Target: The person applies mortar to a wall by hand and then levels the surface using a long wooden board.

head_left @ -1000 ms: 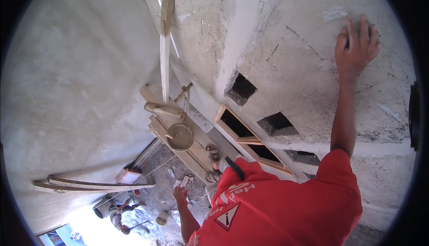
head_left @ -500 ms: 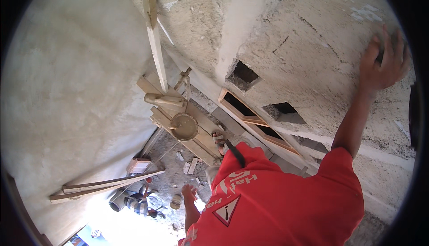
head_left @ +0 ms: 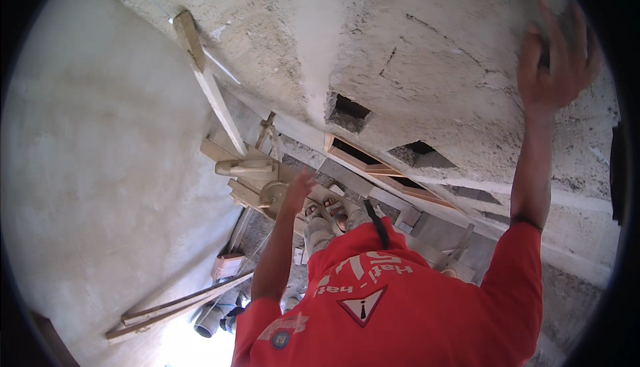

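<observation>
My right hand [head_left: 557,67] is raised at the far right with its fingers spread, laid against the rough plastered wall [head_left: 447,80]. Between thumb and palm there is only a dark gap, and I make out nothing held. My left hand [head_left: 300,192] hangs over the plank platform, fingers loosely stretched out and nothing visible in them. Seen from above, it partly covers a round basin of grey mortar [head_left: 272,197]. Left of the basin lies a wooden float [head_left: 245,168] on the planks.
My sandalled feet [head_left: 333,206] stand on the planks. A timber post [head_left: 220,100] rises between the two walls. Square holes [head_left: 350,112] and a wooden window frame [head_left: 363,157] break the right wall. Far below are long boards [head_left: 180,304] and a bucket [head_left: 208,322].
My left hand has swung up and forward from beside my body to over the mortar basin. My right hand has shifted slightly up the wall, and the view has tilted.
</observation>
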Action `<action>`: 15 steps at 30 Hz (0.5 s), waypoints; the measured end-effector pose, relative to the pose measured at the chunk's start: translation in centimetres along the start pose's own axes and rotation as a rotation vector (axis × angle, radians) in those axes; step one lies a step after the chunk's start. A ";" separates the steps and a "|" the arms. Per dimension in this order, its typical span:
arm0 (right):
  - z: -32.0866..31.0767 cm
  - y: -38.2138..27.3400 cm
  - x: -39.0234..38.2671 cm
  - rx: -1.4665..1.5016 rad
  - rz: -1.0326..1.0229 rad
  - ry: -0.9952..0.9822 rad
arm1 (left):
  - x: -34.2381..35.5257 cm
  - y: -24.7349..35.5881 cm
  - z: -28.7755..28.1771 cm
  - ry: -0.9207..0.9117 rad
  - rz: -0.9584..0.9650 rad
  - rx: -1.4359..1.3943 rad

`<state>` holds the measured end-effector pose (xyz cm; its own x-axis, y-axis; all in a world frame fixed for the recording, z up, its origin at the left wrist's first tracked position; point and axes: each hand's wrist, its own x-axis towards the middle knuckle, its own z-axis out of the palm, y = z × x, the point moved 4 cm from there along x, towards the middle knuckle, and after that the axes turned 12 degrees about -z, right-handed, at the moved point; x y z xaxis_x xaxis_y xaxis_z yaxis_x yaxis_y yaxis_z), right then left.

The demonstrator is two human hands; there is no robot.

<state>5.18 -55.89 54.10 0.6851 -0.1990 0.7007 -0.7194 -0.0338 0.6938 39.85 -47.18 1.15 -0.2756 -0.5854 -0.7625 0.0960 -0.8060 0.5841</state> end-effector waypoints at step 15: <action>2.2 0.9 -0.8 -0.118 -0.172 0.096 | 17.7 12.1 15.7 -0.354 -0.215 -0.920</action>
<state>3.69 -57.90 53.82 0.8084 -0.1062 0.5790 -0.5765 0.0562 0.8152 21.10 -65.91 -0.91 -0.6276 -0.4800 -0.6130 0.6702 -0.7338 -0.1116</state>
